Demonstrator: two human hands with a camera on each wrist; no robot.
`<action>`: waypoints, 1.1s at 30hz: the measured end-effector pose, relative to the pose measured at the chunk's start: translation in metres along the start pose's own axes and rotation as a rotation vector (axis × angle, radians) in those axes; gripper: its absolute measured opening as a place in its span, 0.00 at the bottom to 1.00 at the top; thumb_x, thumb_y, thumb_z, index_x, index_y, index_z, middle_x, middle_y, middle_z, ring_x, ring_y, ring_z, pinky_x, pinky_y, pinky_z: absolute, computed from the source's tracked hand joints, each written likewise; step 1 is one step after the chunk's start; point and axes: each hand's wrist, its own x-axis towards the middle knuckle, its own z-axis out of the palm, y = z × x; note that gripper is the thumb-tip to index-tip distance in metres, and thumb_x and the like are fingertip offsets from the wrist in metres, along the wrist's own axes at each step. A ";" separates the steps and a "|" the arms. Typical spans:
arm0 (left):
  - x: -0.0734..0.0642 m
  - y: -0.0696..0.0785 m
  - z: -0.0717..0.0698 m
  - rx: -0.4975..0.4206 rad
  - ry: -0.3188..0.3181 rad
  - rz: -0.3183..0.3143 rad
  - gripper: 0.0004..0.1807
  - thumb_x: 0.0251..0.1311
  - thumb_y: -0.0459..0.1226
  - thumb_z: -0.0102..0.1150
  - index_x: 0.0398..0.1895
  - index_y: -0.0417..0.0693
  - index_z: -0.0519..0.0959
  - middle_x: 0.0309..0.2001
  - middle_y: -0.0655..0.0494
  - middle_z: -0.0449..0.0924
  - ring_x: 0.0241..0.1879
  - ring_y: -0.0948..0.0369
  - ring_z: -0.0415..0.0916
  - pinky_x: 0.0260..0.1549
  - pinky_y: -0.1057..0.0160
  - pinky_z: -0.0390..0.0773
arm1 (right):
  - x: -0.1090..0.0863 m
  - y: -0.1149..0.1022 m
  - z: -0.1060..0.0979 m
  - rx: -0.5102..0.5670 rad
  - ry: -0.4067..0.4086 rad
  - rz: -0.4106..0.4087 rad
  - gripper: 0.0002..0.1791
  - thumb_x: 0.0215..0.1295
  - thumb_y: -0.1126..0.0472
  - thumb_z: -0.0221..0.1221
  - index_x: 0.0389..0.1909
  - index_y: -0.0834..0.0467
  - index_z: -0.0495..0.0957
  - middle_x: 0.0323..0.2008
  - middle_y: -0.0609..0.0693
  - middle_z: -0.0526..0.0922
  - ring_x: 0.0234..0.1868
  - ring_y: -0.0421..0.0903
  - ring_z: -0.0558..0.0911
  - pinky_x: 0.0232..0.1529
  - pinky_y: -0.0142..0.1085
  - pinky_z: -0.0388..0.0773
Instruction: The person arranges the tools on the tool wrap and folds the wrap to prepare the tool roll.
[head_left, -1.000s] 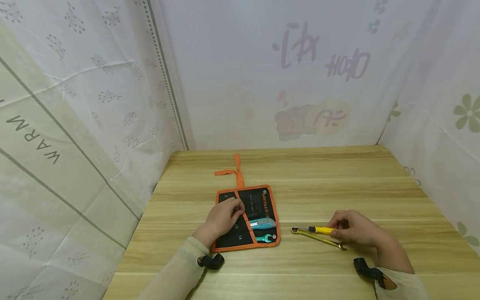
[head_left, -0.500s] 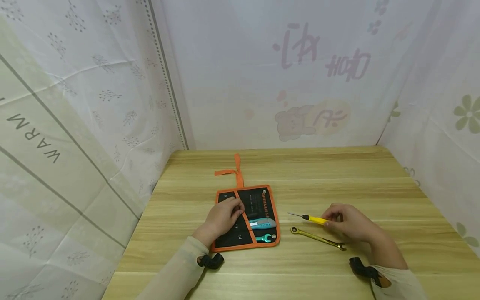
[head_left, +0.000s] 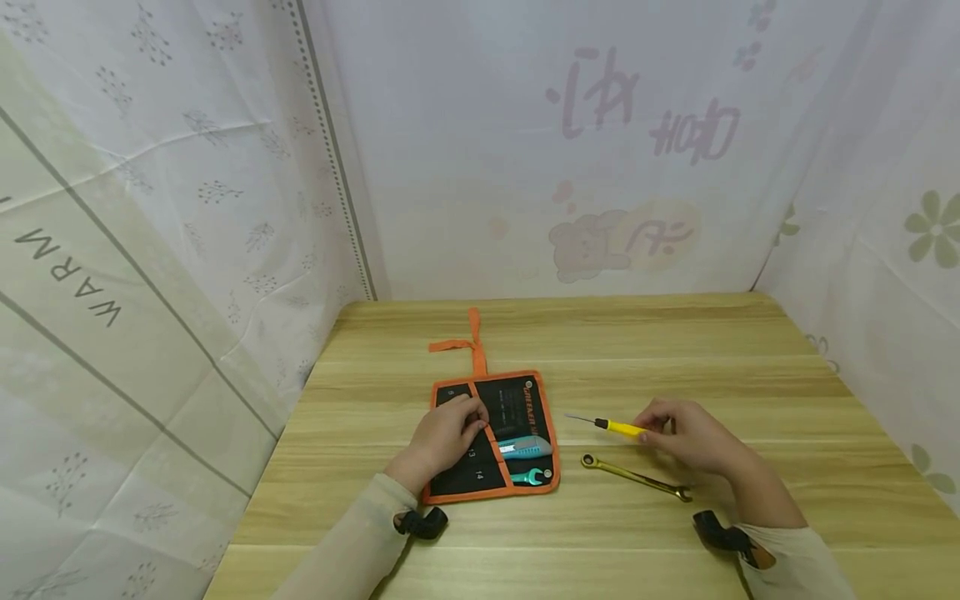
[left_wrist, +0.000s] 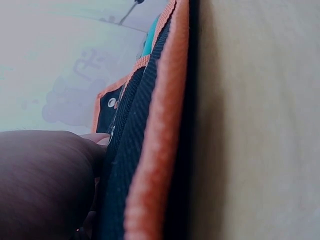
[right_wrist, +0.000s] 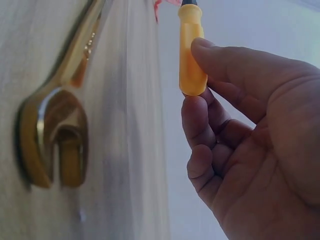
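My right hand (head_left: 693,433) pinches a screwdriver (head_left: 622,428) by the end of its yellow handle, the thin shaft pointing left toward the pouch. In the right wrist view the thumb and fingers grip that yellow handle (right_wrist: 191,60). A black tool pouch (head_left: 498,400) with orange trim lies flat on the table. My left hand (head_left: 450,433) pinches the orange edge of its pocket; in the left wrist view the fingers lie against the black fabric (left_wrist: 130,130). The pocket holds a teal utility knife (head_left: 528,447) and a green wrench (head_left: 529,477), their lower parts hidden.
A gold combination wrench (head_left: 636,477) lies on the wooden table (head_left: 637,550), in front of the screwdriver. From the pouch's far side an orange tie strap (head_left: 478,354) stretches toward the back. Printed curtains (head_left: 487,150) enclose the table behind and at the sides.
My right hand has lifted the screwdriver off the gold wrench and carried it left and a little away from me, toward the pouch. The left hand and the pouch have stayed in place.
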 end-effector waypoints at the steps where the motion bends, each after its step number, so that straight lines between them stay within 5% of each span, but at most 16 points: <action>1: 0.000 0.000 0.000 0.001 0.000 -0.001 0.03 0.74 0.43 0.64 0.40 0.62 0.80 0.33 0.69 0.70 0.27 0.68 0.68 0.29 0.65 0.73 | 0.001 -0.001 0.000 -0.002 0.003 0.004 0.05 0.69 0.58 0.71 0.41 0.44 0.89 0.35 0.40 0.82 0.35 0.41 0.79 0.34 0.35 0.76; 12: -0.001 0.000 -0.001 0.000 0.007 0.005 0.03 0.73 0.42 0.65 0.40 0.61 0.80 0.33 0.69 0.71 0.27 0.68 0.68 0.28 0.65 0.73 | 0.021 -0.012 0.003 -0.037 -0.019 -0.039 0.06 0.68 0.59 0.71 0.43 0.46 0.89 0.36 0.38 0.81 0.37 0.40 0.79 0.36 0.35 0.76; 33: 0.000 -0.002 0.001 -0.021 0.005 -0.003 0.02 0.73 0.42 0.65 0.41 0.62 0.81 0.34 0.69 0.71 0.27 0.68 0.68 0.28 0.65 0.72 | 0.067 -0.041 0.017 -0.082 -0.093 0.001 0.05 0.70 0.56 0.70 0.44 0.49 0.89 0.36 0.39 0.81 0.36 0.43 0.78 0.35 0.38 0.77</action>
